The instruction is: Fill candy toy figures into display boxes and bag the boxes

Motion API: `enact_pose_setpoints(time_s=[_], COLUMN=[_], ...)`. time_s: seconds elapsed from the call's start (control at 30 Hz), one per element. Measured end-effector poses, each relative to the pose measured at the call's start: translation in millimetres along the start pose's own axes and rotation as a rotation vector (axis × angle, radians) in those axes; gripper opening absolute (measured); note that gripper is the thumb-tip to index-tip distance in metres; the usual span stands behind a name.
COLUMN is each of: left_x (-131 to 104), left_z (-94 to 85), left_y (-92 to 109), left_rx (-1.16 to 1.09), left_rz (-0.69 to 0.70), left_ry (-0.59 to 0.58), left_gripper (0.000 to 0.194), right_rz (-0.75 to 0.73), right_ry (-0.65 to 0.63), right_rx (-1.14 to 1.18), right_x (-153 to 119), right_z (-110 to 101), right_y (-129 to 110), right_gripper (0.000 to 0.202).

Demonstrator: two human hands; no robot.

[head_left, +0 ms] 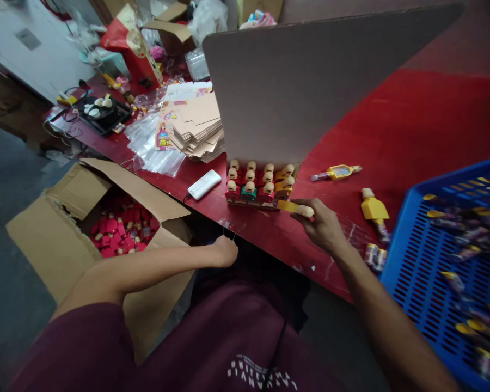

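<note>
My right hand [320, 226] is closed on a yellow toy piece [296, 208] with a beige end, just in front of the display box [263, 205]. Rows of beige-topped pieces stand in that box: red ones, one green [249, 190] and yellow ones at the right side. Its tall grey lid [277, 92] is raised behind them. Near the table's front edge, my left hand [226, 251] has its fingers curled; what they hold, if anything, is too small to tell.
An open carton [61, 245] of red pieces stands at the left. The red table [416, 125] bears flat cardboard [198, 122], a white power bank [204, 184], yellow toys [374, 209] and a blue basket [400, 239] of tubes at the right.
</note>
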State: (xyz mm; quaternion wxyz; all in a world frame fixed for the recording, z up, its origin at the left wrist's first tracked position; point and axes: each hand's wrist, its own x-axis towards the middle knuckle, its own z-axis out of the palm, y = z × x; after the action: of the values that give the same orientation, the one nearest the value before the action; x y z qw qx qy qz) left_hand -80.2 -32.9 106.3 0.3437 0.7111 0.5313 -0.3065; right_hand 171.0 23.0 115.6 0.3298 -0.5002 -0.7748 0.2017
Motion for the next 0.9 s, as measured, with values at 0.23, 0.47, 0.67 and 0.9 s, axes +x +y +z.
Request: enact_pose_setpoints(time_s=[0.23, 0.47, 0.67, 0.9], left_x=[-23.4, -40.4, -46.4, -5.5], left_z=[-50.6, -69.7, -87.3, -119.5], left_y=[-19.9, -86.1, -101.3, -82.1], left_rx=[0.064, 0.156, -0.148, -0.907], left_rz=[-0.030, -0.079, -0.049, 0.144], left_ry=[0.372, 0.520, 0.283, 0.879], left_gripper=[0.037, 0.036, 0.023, 0.061], right_rz=[0.000, -0.029, -0.051, -0.058], right_ry=[-0.193, -0.181, -0.169, -0.182], right_rx=[-0.073, -0.056, -0.032, -0.045], right_x=[42.3, 34.1, 26.4, 26.3], right_z=[-11.0, -17.2, -12.6, -7.9], right_y=[-0.4, -2.1, -1.8, -2.1], right_gripper=[0.026, 0.030, 0.024, 0.024])
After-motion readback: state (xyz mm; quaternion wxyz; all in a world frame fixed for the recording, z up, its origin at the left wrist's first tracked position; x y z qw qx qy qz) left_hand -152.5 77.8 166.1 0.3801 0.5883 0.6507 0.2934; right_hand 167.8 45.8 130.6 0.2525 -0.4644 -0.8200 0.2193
